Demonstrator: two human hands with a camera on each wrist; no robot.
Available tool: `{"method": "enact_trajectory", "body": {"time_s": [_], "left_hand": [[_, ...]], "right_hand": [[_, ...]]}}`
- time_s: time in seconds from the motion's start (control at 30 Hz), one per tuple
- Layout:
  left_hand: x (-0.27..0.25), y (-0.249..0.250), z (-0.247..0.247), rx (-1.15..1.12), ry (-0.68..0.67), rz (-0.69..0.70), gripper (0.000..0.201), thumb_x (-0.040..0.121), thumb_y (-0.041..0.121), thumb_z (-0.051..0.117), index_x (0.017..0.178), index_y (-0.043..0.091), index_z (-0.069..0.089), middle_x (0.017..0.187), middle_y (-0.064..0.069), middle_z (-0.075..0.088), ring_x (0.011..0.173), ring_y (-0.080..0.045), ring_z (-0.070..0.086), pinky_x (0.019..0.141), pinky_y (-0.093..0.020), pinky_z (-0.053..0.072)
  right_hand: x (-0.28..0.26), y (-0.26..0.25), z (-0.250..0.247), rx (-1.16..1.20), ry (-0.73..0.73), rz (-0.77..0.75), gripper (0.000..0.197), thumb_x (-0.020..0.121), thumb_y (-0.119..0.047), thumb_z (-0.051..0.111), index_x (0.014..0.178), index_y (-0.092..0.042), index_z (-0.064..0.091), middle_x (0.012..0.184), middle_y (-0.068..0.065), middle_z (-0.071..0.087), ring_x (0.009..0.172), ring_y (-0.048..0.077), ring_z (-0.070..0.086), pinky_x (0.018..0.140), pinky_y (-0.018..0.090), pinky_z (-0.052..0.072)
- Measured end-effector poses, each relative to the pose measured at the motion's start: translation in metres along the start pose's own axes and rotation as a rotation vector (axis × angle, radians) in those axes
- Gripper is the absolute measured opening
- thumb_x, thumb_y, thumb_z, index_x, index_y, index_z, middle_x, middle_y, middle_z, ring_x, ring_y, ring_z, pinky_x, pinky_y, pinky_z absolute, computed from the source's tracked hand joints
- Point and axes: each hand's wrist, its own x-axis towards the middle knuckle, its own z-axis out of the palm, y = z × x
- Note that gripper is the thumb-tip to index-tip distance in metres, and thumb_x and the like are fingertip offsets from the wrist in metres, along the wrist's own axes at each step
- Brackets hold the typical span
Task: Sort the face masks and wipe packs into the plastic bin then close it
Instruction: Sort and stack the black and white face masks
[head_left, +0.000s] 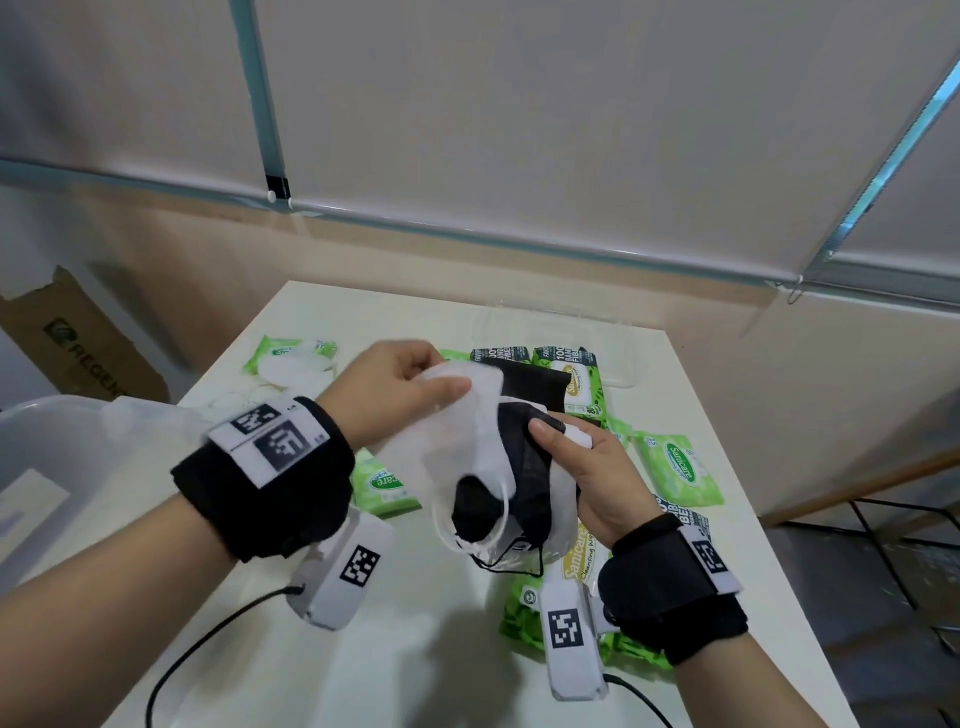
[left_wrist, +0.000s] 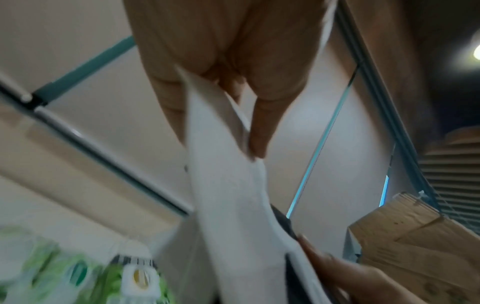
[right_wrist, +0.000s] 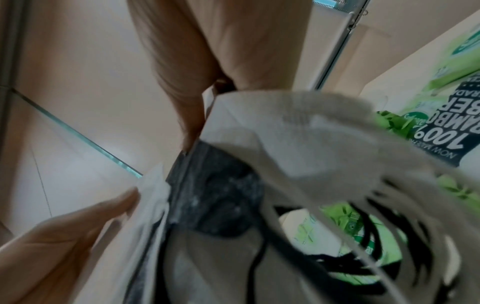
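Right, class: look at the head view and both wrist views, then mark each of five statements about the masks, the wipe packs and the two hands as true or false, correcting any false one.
1. Both hands hold the same bunch of face masks. True: the left hand and the right hand each have a grip on it.
2. The bunch holds only white masks. False: black and white masks are mixed in it.
3. Green wipe packs lie on the white table. True.
4. The masks are pressed flat on the table. False: they are held up above it, ear loops dangling.
5. The right hand is empty. False: its thumb and fingers pinch the masks.
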Motion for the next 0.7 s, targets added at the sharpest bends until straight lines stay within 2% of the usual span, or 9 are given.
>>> {"method": "enact_trajectory", "body": {"time_s": [0.07,0.13,0.2,0.23,0.33,0.43,0.53,0.6,0.7], "left_hand": [[0.006,0.003,-0.014,-0.020,0.175,0.015,0.026,0.071,0.023,0.079,0.073,0.023,0.053,0.069,-0.008,0.066,0.057,-0.020,0.055,0.058,-0.027,0.043],[0.011,0.008,-0.025,0.047,0.324,0.074,0.030,0.075,0.019,0.076,0.080,0.027,0.048,0.075,-0.008,0.065,0.061,-0.020,0.055,0.054,-0.023,0.043],[0.012,0.015,-0.030,0.152,0.404,0.195,0.024,0.081,0.012,0.069,0.083,0.025,0.049,0.076,-0.006,0.062,0.064,-0.015,0.055,0.054,-0.012,0.042],[0.011,0.018,-0.029,0.195,0.408,0.264,0.020,0.082,0.006,0.064,0.082,0.022,0.053,0.076,-0.006,0.062,0.067,-0.016,0.057,0.060,-0.013,0.045],[0.005,0.017,-0.017,0.357,0.307,0.448,0.021,0.079,0.003,0.049,0.080,0.008,0.069,0.081,-0.011,0.068,0.078,-0.028,0.063,0.077,-0.021,0.044],[-0.002,0.007,0.001,0.518,0.056,0.497,0.042,0.080,0.037,0.045,0.095,0.008,0.072,0.094,-0.007,0.067,0.086,-0.026,0.064,0.080,-0.027,0.047],[-0.008,0.000,0.018,0.608,-0.046,0.414,0.067,0.071,0.068,0.043,0.106,0.018,0.069,0.101,0.000,0.061,0.094,-0.017,0.059,0.084,-0.033,0.048],[-0.008,-0.001,0.022,0.570,-0.035,0.366,0.061,0.071,0.066,0.059,0.110,0.020,0.068,0.105,0.001,0.058,0.100,-0.015,0.056,0.089,-0.030,0.044],[-0.008,-0.001,0.023,0.520,-0.031,0.375,0.037,0.076,0.043,0.073,0.103,0.018,0.071,0.103,0.001,0.060,0.099,-0.014,0.056,0.088,-0.025,0.041]], "right_hand": [[0.000,0.001,-0.002,0.004,0.001,0.001,0.039,0.070,-0.013,0.076,0.105,0.001,0.067,0.101,0.016,0.071,0.092,0.024,0.068,0.088,0.032,0.054],[-0.001,0.000,-0.003,0.001,-0.007,0.005,0.031,0.074,-0.013,0.069,0.102,-0.001,0.068,0.101,0.015,0.072,0.094,0.024,0.068,0.089,0.032,0.053],[-0.002,-0.001,-0.002,-0.021,-0.017,0.008,0.030,0.073,-0.014,0.066,0.101,-0.003,0.069,0.103,0.015,0.072,0.096,0.024,0.068,0.091,0.032,0.053],[-0.002,-0.001,-0.001,-0.028,-0.023,0.007,0.030,0.073,-0.015,0.066,0.101,-0.003,0.069,0.104,0.016,0.071,0.098,0.024,0.068,0.092,0.032,0.052],[-0.002,-0.003,0.003,-0.050,-0.037,-0.003,0.032,0.073,-0.016,0.066,0.102,-0.002,0.069,0.105,0.016,0.071,0.100,0.025,0.067,0.094,0.033,0.051],[-0.002,-0.004,0.005,-0.078,-0.038,-0.028,0.036,0.074,-0.016,0.066,0.106,0.000,0.068,0.107,0.018,0.070,0.100,0.024,0.066,0.094,0.033,0.051],[-0.004,-0.006,0.006,-0.105,-0.069,-0.042,0.035,0.075,-0.015,0.065,0.107,0.000,0.067,0.105,0.018,0.070,0.097,0.022,0.067,0.090,0.030,0.053],[-0.006,-0.006,0.005,-0.110,-0.087,-0.035,0.033,0.075,-0.014,0.065,0.106,-0.001,0.068,0.103,0.015,0.072,0.096,0.021,0.068,0.085,0.027,0.054],[-0.005,-0.005,0.005,-0.140,-0.086,-0.034,0.036,0.074,-0.017,0.067,0.106,-0.001,0.068,0.105,0.017,0.071,0.098,0.023,0.067,0.088,0.030,0.053]]}}
